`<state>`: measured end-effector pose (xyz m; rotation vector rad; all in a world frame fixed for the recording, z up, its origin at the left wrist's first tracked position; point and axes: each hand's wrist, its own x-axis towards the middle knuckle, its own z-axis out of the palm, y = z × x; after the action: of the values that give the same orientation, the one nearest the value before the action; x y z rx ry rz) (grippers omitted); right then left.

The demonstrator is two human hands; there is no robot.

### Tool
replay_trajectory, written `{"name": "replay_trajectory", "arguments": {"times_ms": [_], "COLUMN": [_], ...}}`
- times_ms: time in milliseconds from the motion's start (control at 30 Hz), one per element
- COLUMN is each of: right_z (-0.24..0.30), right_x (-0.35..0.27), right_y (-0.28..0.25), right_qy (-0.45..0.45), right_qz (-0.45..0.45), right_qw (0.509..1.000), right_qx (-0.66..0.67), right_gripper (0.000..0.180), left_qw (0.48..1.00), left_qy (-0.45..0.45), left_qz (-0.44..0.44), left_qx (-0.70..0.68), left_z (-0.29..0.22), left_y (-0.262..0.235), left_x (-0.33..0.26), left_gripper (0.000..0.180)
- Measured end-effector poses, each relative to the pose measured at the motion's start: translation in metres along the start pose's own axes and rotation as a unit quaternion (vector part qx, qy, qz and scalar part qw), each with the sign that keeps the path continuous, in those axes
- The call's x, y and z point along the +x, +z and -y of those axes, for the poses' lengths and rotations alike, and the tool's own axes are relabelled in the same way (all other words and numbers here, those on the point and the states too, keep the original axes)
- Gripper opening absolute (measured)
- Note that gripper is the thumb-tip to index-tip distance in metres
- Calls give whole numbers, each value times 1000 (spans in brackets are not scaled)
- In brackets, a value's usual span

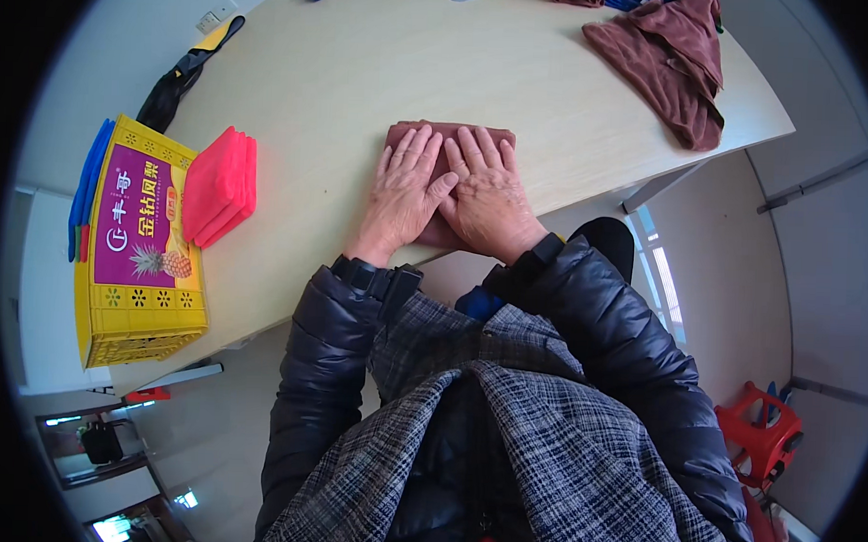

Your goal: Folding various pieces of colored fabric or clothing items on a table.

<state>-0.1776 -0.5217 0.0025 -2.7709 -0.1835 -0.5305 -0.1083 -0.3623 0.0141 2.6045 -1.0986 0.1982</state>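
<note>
A brown cloth (pixel 447 130), folded into a flat rectangle, lies at the near edge of the table. My left hand (pixel 401 195) rests palm down on its left part, fingers pointing away from me. Beside it, my right hand (pixel 487 198) presses flat on the right part, fingers slightly spread. The thumbs come close together over the middle. Both hands hide most of the cloth; its far edge and a strip between the hands show.
A yellow crate (pixel 145 326) with a purple panel stands at the table's left, with folded red cloths (pixel 222 189) against it and blue cloths (pixel 89 187) behind. A loose brown cloth (pixel 673 64) lies far right. A red stool (pixel 761 431) stands on the floor.
</note>
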Motion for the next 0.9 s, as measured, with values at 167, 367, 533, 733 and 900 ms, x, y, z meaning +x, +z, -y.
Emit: {"name": "replay_trajectory", "arguments": {"times_ms": [167,367,533,733,900], "right_z": [-2,-2,-9,-14,-3], "right_x": [-3,-7,-13,-10,2], "right_y": [-2,-8,-16,-38,-18], "right_qy": [43,60,78,82,18], "right_qz": [-6,-8,7,-12,-16], "right_qw": [999,998,997,996,998], "right_qx": [1,18,4,-43,-50], "right_gripper": [70,72,73,71,69], "left_qw": [1000,998,988,989,998], "left_qy": [-7,-61,-150,-77,5], "left_qz": [2,-9,14,-61,-52], "left_qx": [-18,-11,32,110,22], "left_z": [-1,10,9,0,-15], "left_y": [5,3,-7,-17,-7], "left_x": [5,7,6,-13,-15], "left_gripper": [76,73,69,66,65]}}
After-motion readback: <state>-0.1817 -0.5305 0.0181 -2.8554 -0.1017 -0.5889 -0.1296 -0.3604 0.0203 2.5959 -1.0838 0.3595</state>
